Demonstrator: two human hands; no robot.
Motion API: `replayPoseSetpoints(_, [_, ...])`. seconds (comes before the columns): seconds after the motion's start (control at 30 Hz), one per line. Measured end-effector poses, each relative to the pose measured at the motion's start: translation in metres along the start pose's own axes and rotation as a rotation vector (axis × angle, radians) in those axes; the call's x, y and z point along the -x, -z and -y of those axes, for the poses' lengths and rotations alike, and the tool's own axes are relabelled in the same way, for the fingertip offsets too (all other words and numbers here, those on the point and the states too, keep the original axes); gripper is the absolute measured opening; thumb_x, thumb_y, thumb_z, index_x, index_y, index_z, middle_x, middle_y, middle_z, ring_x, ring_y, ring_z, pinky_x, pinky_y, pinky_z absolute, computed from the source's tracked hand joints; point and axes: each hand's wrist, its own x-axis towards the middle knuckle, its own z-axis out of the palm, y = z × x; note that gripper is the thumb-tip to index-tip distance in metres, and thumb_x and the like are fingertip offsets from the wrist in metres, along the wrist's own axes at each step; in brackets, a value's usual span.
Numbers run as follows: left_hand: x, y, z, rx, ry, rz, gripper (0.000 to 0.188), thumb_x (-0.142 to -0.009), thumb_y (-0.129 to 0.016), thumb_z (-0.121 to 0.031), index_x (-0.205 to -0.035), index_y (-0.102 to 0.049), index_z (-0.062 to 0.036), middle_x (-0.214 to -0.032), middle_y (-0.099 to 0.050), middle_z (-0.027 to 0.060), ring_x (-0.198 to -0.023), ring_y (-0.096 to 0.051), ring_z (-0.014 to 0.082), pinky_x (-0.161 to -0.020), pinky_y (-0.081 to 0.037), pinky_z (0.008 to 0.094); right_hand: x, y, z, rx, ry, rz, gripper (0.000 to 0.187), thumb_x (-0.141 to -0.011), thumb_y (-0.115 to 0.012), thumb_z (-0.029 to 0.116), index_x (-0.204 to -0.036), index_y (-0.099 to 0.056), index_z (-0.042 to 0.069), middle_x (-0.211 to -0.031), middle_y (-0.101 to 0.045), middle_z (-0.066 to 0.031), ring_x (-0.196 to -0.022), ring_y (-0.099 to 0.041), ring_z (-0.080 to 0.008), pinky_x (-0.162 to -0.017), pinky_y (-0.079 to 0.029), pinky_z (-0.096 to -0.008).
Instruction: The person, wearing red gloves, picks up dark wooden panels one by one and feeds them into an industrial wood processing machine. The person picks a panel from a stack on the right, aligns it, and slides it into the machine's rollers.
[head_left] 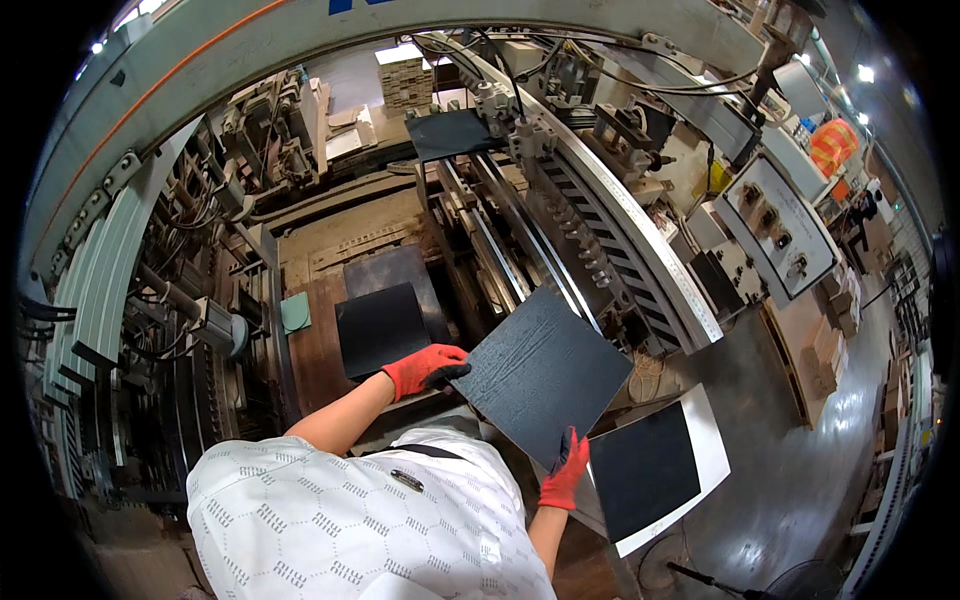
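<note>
Both gloved hands grip a dark panel (540,372) held between them: the left hand (425,366) is closed on its left corner, the right hand (563,476) on its lower edge. It wants level, even support at both edges. The fingers beneath are hidden. Beyond the left hand another panel (380,327) lies on the machine (560,200), probably flat.

A grey control panel (778,228) with knobs stands right of the machine's slanted rail (640,262), above a white-edged stack (655,468)

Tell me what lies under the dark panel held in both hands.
Under the dark panel, gripped by the left hand and right hand, only machine rails show past its far edge. Whatever lies directly beneath is covered.
</note>
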Motion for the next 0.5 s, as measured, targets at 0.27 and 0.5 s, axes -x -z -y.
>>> replayPoseSetpoints(0.27, [-0.023, -0.025, -0.004, -0.392, -0.046, 0.231, 0.031, -0.095, -0.067, -0.016, -0.121, -0.065, 0.001, -0.114, -0.067, 0.002, -0.104, -0.058, 0.0106, -0.093, -0.046, 0.0261, 0.051, 0.005, 0.045, 0.432, 0.307, -0.288, 0.031, -0.091, -0.071, 0.018, -0.109, -0.061, -0.005, -0.101, -0.065, -0.0048, -0.09, -0.057, -0.0111, -0.083, -0.049, -0.0282])
replayPoseSetpoints(0.5, [-0.021, -0.114, -0.039, -0.466, -0.041, 0.496, 0.047, -0.094, -0.067, -0.011, -0.138, -0.054, 0.0011, -0.129, -0.063, 0.0057, -0.114, -0.056, 0.0125, -0.098, -0.045, 0.0278, 0.098, 0.06, 0.039, 0.291, 0.166, -0.456, 0.03, -0.092, -0.069, 0.014, -0.115, -0.063, -0.003, -0.103, -0.068, -0.0048, -0.091, -0.058, -0.0124, -0.083, -0.048, -0.0283])
